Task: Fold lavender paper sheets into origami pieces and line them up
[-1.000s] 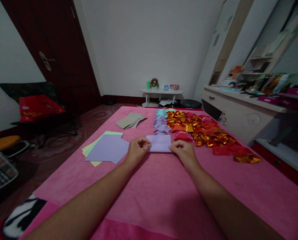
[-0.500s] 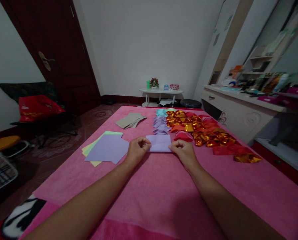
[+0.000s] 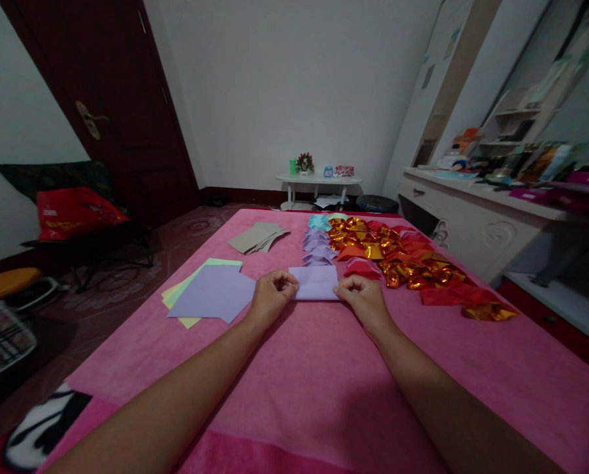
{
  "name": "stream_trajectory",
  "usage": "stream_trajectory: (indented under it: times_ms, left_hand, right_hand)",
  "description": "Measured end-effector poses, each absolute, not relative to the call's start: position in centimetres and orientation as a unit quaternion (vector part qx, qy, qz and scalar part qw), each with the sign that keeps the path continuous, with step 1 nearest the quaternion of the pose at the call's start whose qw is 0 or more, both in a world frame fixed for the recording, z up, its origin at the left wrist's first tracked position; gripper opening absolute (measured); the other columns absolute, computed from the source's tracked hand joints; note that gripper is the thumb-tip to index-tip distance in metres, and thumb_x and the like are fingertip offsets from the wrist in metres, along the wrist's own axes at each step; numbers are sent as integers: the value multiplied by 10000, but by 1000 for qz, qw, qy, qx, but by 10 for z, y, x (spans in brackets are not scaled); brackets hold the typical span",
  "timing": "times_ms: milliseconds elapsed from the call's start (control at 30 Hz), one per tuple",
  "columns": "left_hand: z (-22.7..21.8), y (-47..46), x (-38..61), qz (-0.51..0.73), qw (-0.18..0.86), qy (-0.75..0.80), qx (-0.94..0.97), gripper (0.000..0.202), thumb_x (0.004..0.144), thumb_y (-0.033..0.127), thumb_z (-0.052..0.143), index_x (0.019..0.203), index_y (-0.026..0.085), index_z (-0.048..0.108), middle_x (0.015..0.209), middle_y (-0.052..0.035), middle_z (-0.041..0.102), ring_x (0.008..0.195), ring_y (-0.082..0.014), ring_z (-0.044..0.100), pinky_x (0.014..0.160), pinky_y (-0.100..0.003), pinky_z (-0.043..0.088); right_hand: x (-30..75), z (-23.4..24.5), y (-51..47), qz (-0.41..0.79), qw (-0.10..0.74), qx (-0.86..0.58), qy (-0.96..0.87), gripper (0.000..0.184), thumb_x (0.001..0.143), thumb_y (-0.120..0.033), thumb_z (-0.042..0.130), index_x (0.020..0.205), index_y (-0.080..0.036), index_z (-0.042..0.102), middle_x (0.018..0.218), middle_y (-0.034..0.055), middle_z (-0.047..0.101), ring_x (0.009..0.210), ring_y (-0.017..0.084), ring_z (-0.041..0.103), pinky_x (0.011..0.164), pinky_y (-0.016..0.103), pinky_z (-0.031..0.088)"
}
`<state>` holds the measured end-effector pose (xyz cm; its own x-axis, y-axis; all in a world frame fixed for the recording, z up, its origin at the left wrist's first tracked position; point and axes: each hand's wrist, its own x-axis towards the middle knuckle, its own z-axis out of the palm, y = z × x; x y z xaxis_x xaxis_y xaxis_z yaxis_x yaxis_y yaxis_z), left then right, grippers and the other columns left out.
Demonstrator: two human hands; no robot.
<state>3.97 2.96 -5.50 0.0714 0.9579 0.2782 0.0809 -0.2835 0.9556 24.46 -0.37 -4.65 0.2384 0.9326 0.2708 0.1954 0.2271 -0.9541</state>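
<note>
The person's left hand (image 3: 274,289) pinches the left end of a lilac paper (image 3: 316,283), thumb against fingers, while the right hand (image 3: 364,296) pinches the right end the same way. Gripping opposite ends probably keeps the strip straight and lets both sides be worked evenly; its middle stays uncovered, so the crosswise crease remains visible. The paper lies low over the pink cloth (image 3: 294,382), in front of the person, where both arms reach it equally.

Just left of the left hand, loose flat sheets (image 3: 212,293) overlap in a fanned pile, lilac uppermost, presumably for easy picking. Beyond them lie greyish sheets (image 3: 255,238), also fanned.

Past the held paper, lilac folded pieces (image 3: 318,249) line up in a column, next to crowded gold foil pieces (image 3: 395,247), apparently grouped by colour and kept off the near working space.
</note>
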Motion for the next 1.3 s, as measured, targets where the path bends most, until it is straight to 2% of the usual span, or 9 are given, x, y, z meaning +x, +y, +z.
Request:
stream_trajectory:
  times_ms: [1300]
  left_hand:
    - [-56,30,38,514,404,436,618,85,600,157,626,675,127,653,573,18,579,501,-81,473,479,-179,327]
  right_hand:
    - [245,-48,-2,324,574,-532,-532,176,582,-284,702,536,-164,582,542,-21,555,512,107,464,505,234,370]
